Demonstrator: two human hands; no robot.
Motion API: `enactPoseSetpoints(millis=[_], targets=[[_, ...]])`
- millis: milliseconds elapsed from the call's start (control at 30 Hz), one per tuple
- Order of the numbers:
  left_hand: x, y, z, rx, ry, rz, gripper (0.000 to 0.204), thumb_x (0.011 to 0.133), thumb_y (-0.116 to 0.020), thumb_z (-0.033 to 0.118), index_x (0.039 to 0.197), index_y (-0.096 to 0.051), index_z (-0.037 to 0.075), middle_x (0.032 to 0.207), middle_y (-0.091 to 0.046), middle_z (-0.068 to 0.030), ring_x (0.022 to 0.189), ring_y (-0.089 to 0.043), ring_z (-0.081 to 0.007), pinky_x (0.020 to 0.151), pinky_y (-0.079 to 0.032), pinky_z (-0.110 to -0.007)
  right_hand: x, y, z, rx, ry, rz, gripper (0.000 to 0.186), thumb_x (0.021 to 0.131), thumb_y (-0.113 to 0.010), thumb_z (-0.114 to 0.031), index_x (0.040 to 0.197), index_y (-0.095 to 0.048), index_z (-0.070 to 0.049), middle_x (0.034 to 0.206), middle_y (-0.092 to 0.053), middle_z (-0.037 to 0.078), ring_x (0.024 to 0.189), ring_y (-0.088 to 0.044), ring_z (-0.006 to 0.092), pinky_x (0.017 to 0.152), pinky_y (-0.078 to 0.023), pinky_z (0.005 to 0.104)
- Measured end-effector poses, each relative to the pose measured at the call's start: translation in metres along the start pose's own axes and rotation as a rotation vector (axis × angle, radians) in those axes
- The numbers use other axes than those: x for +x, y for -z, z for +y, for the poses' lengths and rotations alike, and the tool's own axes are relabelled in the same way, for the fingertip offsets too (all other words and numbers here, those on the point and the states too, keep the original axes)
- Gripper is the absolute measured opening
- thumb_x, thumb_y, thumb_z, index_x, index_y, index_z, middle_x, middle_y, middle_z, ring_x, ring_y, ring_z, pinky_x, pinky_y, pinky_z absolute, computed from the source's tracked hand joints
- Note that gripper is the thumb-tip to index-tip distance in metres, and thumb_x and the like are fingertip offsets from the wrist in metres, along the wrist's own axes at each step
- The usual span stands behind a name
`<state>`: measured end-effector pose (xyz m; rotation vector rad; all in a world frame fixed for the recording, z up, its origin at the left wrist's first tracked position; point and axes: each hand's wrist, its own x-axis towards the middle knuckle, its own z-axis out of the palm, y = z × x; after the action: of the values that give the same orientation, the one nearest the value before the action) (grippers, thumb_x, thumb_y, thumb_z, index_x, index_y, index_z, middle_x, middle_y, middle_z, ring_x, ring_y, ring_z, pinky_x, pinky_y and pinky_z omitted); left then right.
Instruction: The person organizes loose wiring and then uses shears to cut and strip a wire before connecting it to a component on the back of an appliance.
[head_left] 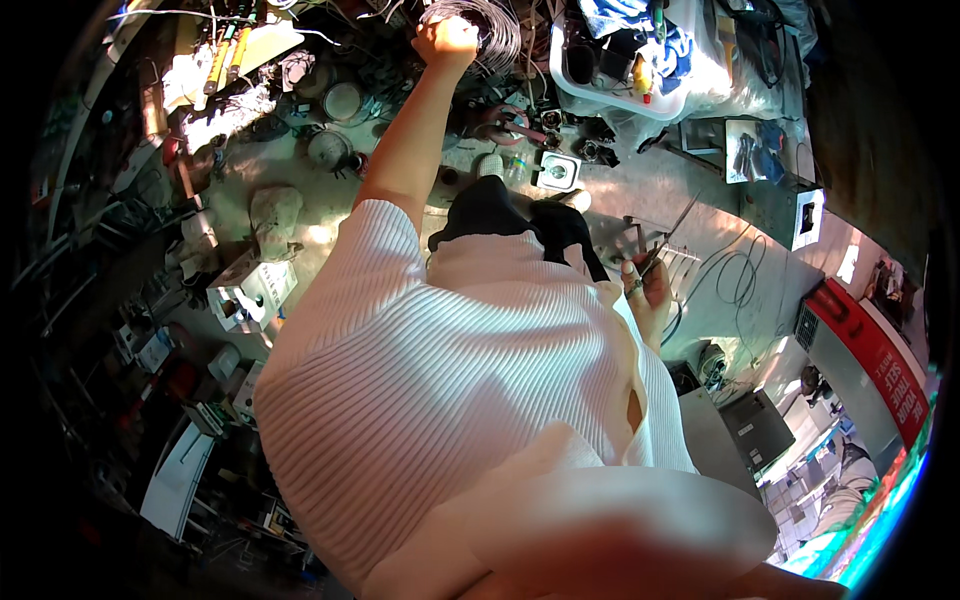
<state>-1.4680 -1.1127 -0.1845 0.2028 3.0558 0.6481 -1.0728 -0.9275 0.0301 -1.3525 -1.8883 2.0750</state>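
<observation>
From here, the left hand looks closed on the wire coil, left of a white tub: grasped, but seemingly all wound. Farther right, the right hand grips a slim tool, nowhere near it.

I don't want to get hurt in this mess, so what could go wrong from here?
First, the wire coil at your left hand might snag on the crowded clutter around it if pulled. Second, your right hand holds a long, thin tool pointing outward, which could poke something if you turn. Third, the tub near the coil is heaped with things, so a knock might spill some.
</observation>
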Motion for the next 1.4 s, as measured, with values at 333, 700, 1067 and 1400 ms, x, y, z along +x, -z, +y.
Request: enactPoseSetpoints(millis=[333, 700, 1067, 1400], targets=[[-0.006, 0.037, -0.047, -1.401, 0.44, -0.257, 0.036, 0.085, -0.064, 0.024, 0.11, -0.061, -0.001, 0.106, -0.063, -0.0049, 0.1, -0.055, -0.0123, 0.086, -0.042, -0.027, -0.008, -0.002, 0.006, 0.027, 0.016, 0.072, 0.024, 0.084, -0.071, -0.011, 0.096, -0.052, -0.003, 0.088, -0.054, -0.001, 0.082, -0.051, 0.0065, 0.074, -0.044, 0.0186], [-0.001, 0.011, -0.113, -2.146, 0.128, -0.358, 0.027, 0.068, -0.06, -0.01, 0.085, -0.043, 0.002, 0.08, -0.043, -0.0068, 0.077, -0.045, -0.0202, 0.063, -0.04, -0.026, -0.005, 0.006, 0.015, 0.044, 0.054, 0.076, 0.024, 0.084, -0.071, -0.013, 0.096, -0.053, -0.002, 0.087, -0.055, 0.0, 0.081, -0.051, 0.0059, 0.071, -0.043, 0.0189], [0.016, 0.018, -0.123, -1.882, 0.3, -0.487, 0.036, 0.086, -0.054, 0.0, 0.121, -0.048, -0.007, 0.125, -0.053, -0.0197, 0.109, -0.055, -0.0285, 0.081, -0.049, -0.031, -0.002, 0.001, 0.01, 0.01, 0.013, 0.08, 0.024, 0.084, -0.071, -0.012, 0.096, -0.053, -0.001, 0.085, -0.056, 0.0, 0.079, -0.052, 0.0065, 0.072, -0.042, 0.0194], [-0.01, 0.037, -0.119, -1.553, 0.552, -0.201, 0.038, 0.084, -0.065, 0.012, 0.121, -0.058, 0.007, 0.117, -0.061, -0.0058, 0.105, -0.058, -0.0172, 0.093, -0.042, -0.037, 0.006, -0.002, 0.02, 0.038, 0.083, 0.011, 0.024, 0.084, -0.069, -0.008, 0.101, -0.054, 0.0, 0.094, -0.057, 0.003, 0.088, -0.058, 0.0097, 0.079, -0.048, 0.0207]])
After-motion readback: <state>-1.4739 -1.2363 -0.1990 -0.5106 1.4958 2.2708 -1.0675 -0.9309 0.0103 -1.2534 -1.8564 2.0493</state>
